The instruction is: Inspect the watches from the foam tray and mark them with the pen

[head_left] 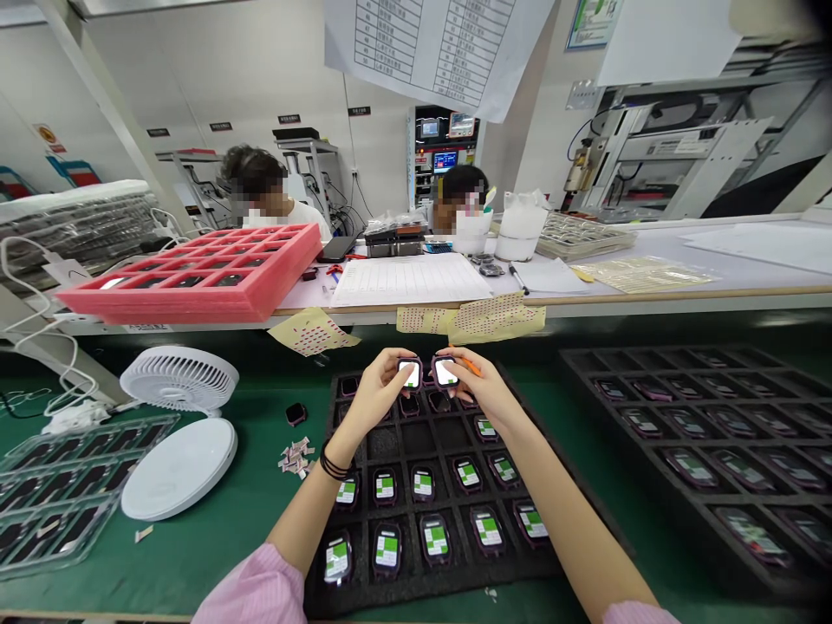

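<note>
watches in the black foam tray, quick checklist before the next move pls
Left hand holding the left watch: ok
Right hand holding the right watch: ok
Orange stick at the right hand's fingers: cannot tell what it is
Free pockets in the foam tray: ok, some are empty
Green labels on the front-row watches: ok, in place
Loose watch on the green mat: not ok, outside the tray

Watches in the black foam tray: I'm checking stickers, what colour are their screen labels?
Green and white on the watch, clearest in the head view.
</note>
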A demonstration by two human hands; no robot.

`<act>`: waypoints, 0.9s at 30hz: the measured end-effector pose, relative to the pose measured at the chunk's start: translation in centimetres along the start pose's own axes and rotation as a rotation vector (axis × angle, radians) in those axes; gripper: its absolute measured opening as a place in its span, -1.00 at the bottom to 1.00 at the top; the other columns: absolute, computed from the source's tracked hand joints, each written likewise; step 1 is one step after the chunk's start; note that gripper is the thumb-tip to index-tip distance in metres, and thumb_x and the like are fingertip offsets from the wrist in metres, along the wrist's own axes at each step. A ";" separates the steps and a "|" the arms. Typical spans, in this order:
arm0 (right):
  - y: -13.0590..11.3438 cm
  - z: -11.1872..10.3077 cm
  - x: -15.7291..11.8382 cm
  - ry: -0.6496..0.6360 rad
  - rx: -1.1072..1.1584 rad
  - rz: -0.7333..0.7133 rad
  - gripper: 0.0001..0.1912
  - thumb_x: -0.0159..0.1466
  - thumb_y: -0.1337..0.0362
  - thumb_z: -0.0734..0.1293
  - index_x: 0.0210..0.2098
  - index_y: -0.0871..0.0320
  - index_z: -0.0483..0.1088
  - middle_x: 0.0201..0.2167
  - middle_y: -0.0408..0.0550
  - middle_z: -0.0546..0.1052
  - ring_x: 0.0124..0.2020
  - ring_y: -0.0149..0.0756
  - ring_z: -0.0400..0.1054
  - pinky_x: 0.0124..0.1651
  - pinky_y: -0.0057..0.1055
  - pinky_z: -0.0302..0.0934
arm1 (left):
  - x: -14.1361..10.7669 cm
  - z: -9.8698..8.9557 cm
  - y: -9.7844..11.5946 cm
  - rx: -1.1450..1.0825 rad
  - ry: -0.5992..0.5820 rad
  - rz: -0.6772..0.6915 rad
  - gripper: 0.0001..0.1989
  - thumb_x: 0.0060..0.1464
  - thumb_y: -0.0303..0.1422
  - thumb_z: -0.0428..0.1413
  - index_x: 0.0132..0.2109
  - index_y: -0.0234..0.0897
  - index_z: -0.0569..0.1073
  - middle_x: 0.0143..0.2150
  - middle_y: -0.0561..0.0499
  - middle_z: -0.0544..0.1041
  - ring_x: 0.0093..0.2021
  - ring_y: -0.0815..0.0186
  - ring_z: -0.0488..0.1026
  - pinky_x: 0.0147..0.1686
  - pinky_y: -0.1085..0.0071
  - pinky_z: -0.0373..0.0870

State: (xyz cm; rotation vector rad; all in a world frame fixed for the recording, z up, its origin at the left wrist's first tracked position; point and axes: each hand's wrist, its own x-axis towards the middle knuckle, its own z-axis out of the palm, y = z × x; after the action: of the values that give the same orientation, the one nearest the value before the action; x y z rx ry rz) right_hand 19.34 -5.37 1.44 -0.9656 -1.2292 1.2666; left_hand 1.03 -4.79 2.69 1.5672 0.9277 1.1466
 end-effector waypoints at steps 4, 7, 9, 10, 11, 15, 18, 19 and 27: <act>-0.2 0.1 -0.2 0.028 -0.004 0.019 -0.69 0.11 0.06 0.39 -0.25 0.14 0.42 -0.49 -0.13 0.47 -0.68 -0.52 0.19 -0.70 -0.56 -0.14 | -0.2 0.0 0.4 -0.002 -0.002 -0.018 -0.70 0.06 -0.14 0.11 -0.20 -0.30 0.40 -0.40 0.03 0.41 -0.48 0.43 0.33 -0.60 0.56 0.29; -0.3 0.2 -0.3 0.025 -0.012 0.009 -0.69 0.10 0.06 0.39 -0.26 0.14 0.43 -0.49 -0.13 0.47 -0.68 -0.52 0.19 -0.70 -0.56 -0.13 | -0.1 0.1 0.3 -0.007 -0.008 -0.024 -0.70 0.06 -0.13 0.11 -0.21 -0.30 0.40 -0.41 0.04 0.41 -0.49 0.42 0.34 -0.60 0.56 0.29; -0.3 0.3 -0.2 0.023 -0.020 0.009 -0.68 0.10 0.05 0.39 -0.26 0.14 0.43 -0.51 -0.15 0.46 -0.69 -0.52 0.19 -0.70 -0.56 -0.13 | -0.1 0.1 0.3 -0.009 -0.013 -0.023 -0.70 0.06 -0.14 0.11 -0.21 -0.30 0.40 -0.40 0.04 0.42 -0.49 0.43 0.34 -0.59 0.56 0.30; -0.3 0.3 -0.2 0.023 -0.024 0.011 -0.68 0.10 0.05 0.39 -0.26 0.14 0.42 -0.51 -0.15 0.45 -0.69 -0.53 0.19 -0.70 -0.56 -0.14 | -0.1 0.1 0.2 -0.008 -0.015 -0.022 -0.70 0.07 -0.14 0.11 -0.21 -0.30 0.40 -0.39 0.03 0.42 -0.49 0.43 0.34 -0.59 0.56 0.31; -0.3 0.3 -0.2 0.023 -0.027 0.013 -0.68 0.10 0.05 0.38 -0.26 0.14 0.42 -0.51 -0.15 0.45 -0.69 -0.53 0.19 -0.70 -0.56 -0.14 | -0.1 0.1 0.2 -0.008 -0.017 -0.022 -0.71 0.07 -0.14 0.10 -0.20 -0.30 0.40 -0.38 0.03 0.42 -0.49 0.43 0.34 -0.58 0.55 0.31; -0.4 0.1 -0.3 -0.003 -0.011 0.010 -0.68 0.12 0.07 0.38 -0.23 0.14 0.41 -0.47 -0.14 0.45 -0.67 -0.54 0.20 -0.69 -0.57 -0.13 | -0.1 0.1 0.2 -0.006 -0.021 -0.017 -0.71 0.08 -0.14 0.09 -0.21 -0.29 0.40 -0.40 0.04 0.42 -0.50 0.43 0.33 -0.59 0.56 0.30; -0.5 0.0 -0.3 -0.057 0.014 0.004 -0.66 0.09 0.11 0.41 -0.18 0.12 0.41 -0.46 -0.17 0.40 -0.61 -0.50 0.24 -0.68 -0.57 -0.11 | 0.0 0.1 0.1 -0.007 -0.025 0.000 -0.72 0.11 -0.15 0.07 -0.18 -0.29 0.39 -0.38 0.04 0.42 -0.51 0.44 0.32 -0.58 0.55 0.30; -0.5 0.0 -0.4 -0.072 0.017 0.006 -0.64 0.08 0.12 0.42 -0.16 0.11 0.40 -0.45 -0.17 0.39 -0.59 -0.49 0.26 -0.68 -0.57 -0.11 | 0.0 0.1 0.1 -0.008 -0.029 0.007 -0.72 0.12 -0.16 0.06 -0.17 -0.29 0.39 -0.36 0.03 0.43 -0.50 0.45 0.32 -0.57 0.55 0.30; -0.5 -0.1 -0.2 -0.033 0.012 0.033 -0.65 0.09 0.07 0.39 -0.19 0.11 0.41 -0.45 -0.17 0.38 -0.62 -0.51 0.27 -0.68 -0.58 -0.12 | 0.0 -0.2 -0.3 0.028 -0.136 0.016 -0.63 0.09 -0.32 0.11 0.03 -0.26 0.27 -0.11 -0.07 0.43 -0.32 0.38 0.42 -0.42 0.50 0.37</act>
State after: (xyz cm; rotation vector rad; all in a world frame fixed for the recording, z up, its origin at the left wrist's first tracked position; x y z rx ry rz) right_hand 19.58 -5.63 1.91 -0.9636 -1.2339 1.3189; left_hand 0.79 -4.68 2.44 1.6560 0.8463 1.0280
